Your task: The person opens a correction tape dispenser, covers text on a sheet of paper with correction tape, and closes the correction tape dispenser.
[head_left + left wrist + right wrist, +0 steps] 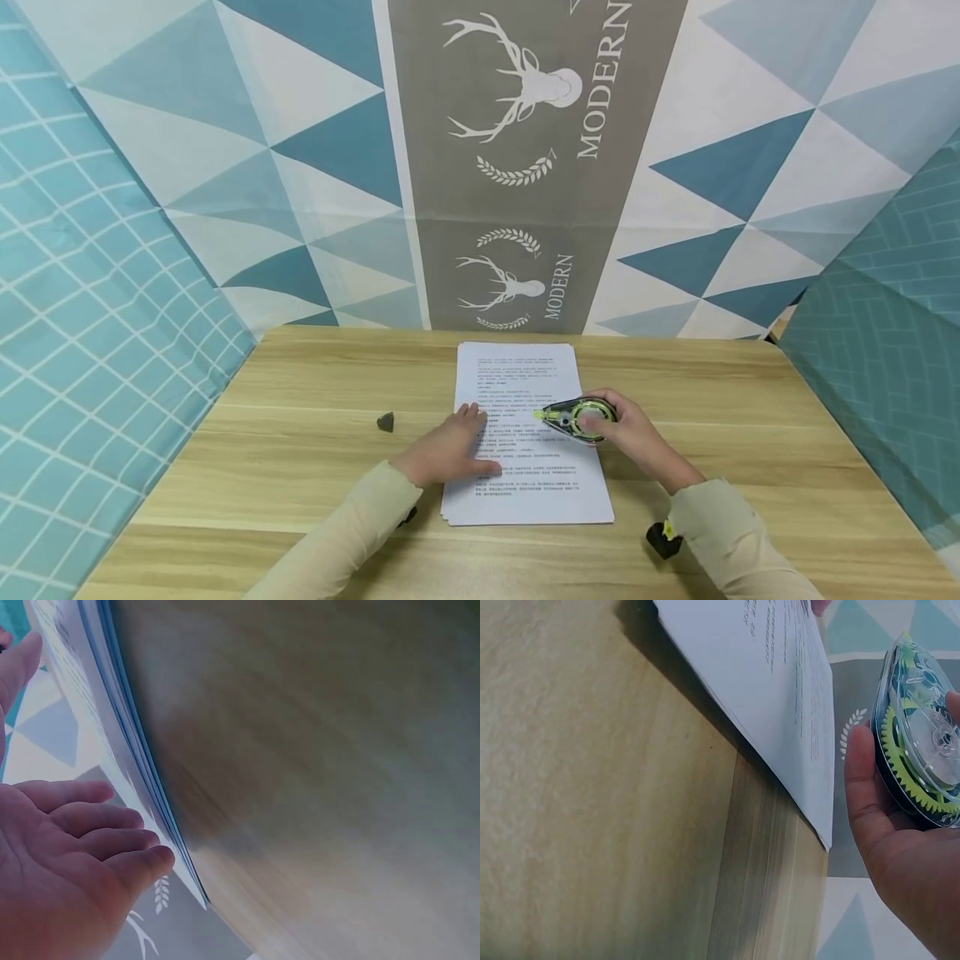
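A stack of printed paper sheets [525,504] lies on the wooden table, its layered edge [139,746] showing in the left wrist view. My left hand [453,446] rests at the left side of the stack, fingers spread over the print and thumb pointing inward. In my right hand [626,429] is a correction tape dispenser [915,742], gripped between thumb and fingers. It has a clear case and a yellow-green toothed wheel. Its yellow-green tip points left, over the right half of the top sheet in the head view.
A small dark wedge-shaped piece [386,422] lies on the table [315,400] to the left of the paper. Beside the right sleeve is a black and yellow item [663,540]. A patterned cloth wall [337,167] rises behind the table.
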`<state>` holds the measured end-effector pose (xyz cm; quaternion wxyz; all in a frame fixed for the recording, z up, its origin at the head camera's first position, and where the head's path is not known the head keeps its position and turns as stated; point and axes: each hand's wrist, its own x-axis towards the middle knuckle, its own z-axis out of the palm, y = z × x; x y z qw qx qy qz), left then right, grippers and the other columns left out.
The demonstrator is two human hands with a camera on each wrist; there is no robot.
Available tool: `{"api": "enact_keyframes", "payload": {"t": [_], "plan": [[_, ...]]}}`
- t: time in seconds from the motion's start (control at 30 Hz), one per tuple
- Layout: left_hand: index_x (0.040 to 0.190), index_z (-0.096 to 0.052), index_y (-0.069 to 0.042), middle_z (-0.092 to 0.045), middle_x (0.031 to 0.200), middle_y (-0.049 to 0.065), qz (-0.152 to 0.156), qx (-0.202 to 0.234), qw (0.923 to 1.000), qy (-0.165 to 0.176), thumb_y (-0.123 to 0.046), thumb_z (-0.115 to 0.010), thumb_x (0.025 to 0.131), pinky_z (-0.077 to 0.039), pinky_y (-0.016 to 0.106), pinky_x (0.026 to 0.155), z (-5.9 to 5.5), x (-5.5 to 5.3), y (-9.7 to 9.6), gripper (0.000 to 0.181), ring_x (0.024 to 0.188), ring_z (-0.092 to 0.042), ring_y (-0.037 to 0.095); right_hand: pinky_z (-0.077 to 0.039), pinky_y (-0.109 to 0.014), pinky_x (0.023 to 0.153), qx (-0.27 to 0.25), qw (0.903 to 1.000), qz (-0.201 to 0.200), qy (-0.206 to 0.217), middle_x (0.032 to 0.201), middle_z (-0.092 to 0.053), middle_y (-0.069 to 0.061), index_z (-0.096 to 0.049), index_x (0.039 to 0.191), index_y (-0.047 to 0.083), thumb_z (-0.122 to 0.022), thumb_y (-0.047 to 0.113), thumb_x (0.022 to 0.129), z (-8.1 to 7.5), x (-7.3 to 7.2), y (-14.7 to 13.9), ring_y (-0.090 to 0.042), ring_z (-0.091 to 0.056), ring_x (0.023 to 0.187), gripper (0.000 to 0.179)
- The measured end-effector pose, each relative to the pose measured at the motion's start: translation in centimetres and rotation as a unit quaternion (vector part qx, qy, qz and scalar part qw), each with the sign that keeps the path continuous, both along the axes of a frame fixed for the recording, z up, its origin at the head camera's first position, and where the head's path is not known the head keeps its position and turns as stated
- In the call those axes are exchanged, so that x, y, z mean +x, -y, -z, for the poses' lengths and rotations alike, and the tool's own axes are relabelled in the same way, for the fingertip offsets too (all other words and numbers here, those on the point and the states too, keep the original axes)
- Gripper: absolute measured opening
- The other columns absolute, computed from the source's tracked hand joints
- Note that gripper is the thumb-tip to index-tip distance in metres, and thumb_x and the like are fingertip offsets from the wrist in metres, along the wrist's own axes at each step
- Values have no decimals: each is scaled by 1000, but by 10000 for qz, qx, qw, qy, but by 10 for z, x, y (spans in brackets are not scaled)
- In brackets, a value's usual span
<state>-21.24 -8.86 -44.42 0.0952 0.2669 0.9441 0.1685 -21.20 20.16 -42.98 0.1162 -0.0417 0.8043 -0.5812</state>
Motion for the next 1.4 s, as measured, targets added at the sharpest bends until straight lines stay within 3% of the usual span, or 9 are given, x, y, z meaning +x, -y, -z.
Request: {"api": "enact_keyframes", "payload": {"t": [0.33,0.67,1.03,1.4], "plan": [[140,-35,6,-29,146,30,-10,-185,9996,205,-53,-67,79,-25,49,114,6,-3,-1,90,139,-25,43,-55,-34,76,21,10000,16,56,127,-51,-23,-45,129,3,-64,20,88,1,-3,0,-23,-57,100,48],[139,-35,8,-27,147,31,126,-553,9983,124,-57,-64,80,-25,48,115,3,-2,-4,93,139,-24,43,-55,-34,77,24,9999,70,133,129,-49,-23,-44,132,3,-64,18,88,1,-6,1,-24,-55,104,50],[142,-31,7,-23,150,28,275,-1202,9923,-112,-68,-53,80,-22,45,116,4,3,-4,100,141,-21,39,-52,-22,76,158,9998,-10,-144,121,-57,-18,-53,125,6,-72,27,82,9,-9,-1,-19,-57,99,52],[143,-28,8,-20,151,28,301,-1061,9938,-157,-67,-50,83,-22,46,116,9,8,-4,98,142,-18,39,-49,-22,79,281,9994,-45,-189,121,-58,-16,-55,125,7,-70,27,84,12,-11,5,-20,-57,101,47]]}}
